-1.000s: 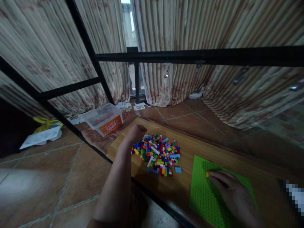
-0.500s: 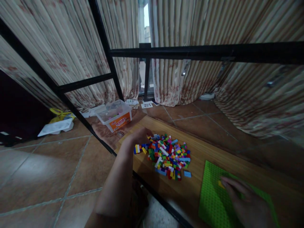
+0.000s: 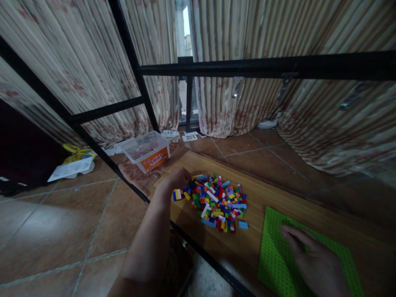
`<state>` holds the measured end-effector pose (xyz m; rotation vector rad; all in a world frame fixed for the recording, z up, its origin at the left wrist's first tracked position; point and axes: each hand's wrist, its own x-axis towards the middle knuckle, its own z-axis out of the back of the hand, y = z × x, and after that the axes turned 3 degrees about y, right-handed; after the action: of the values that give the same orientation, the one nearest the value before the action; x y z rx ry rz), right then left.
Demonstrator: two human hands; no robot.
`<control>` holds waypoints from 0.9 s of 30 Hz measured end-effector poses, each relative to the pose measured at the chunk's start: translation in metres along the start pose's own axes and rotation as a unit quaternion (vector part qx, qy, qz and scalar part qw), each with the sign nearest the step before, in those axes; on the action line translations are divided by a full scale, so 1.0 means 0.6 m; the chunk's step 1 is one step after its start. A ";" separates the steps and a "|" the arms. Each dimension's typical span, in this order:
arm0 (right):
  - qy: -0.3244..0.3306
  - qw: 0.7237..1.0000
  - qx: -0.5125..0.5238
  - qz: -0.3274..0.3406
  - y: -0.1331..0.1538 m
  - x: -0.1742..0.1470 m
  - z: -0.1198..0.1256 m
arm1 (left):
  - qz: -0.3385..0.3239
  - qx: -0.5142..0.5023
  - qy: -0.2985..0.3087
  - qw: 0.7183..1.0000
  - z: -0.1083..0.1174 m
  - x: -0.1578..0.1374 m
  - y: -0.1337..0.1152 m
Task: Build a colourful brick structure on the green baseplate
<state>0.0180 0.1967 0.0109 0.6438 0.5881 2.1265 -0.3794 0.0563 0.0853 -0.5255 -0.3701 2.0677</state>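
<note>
- Left hand (image 3: 178, 178) is sitting at the upper left edge of the brick pile (image 3: 218, 200), center of the frame; its fingers are curling downward, tips partly hidden, can't tell if they're gripping anything.
- Right hand (image 3: 318, 258) is hovering low over the green baseplate (image 3: 268, 243), lower right; thumb and forefinger tips are lying close to each other, can't tell if something small is pinched there.
- Brick pile is spreading loosely in mixed colors on the wooden table (image 3: 256, 196).
- Light blue brick (image 3: 243, 225) is lying apart, just off the pile's lower right, between pile and baseplate.
- Striped brick cluster (image 3: 178, 194) is lying at the pile's left edge, below the left hand.
- Clear plastic box (image 3: 131, 150) with an orange label is standing left of center, beyond the table's far left end, small pieces showing inside.
- Black rail (image 3: 232, 69) is crossing the upper part, patterned curtains (image 3: 89, 53) hanging behind.
</note>
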 end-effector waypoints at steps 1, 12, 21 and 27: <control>0.000 1.000 -0.001 -0.001 0.001 0.000 0.000 | -0.001 0.000 0.007 1.000 0.000 0.001 0.001; -0.012 0.999 0.031 -0.006 0.015 0.000 0.002 | -0.069 -0.095 0.069 0.991 0.014 -0.004 -0.001; -0.027 0.989 0.147 0.013 0.090 -0.006 -0.013 | -0.175 -0.312 0.154 0.921 -0.003 -0.010 -0.093; -0.026 0.976 0.210 0.058 0.163 -0.004 -0.039 | -0.215 -0.321 0.225 0.894 -0.063 -0.014 -0.186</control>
<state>-0.0511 0.1358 0.0519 0.9828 1.0055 2.0977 -0.2756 0.1084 0.1053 -1.1757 -0.8145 1.3093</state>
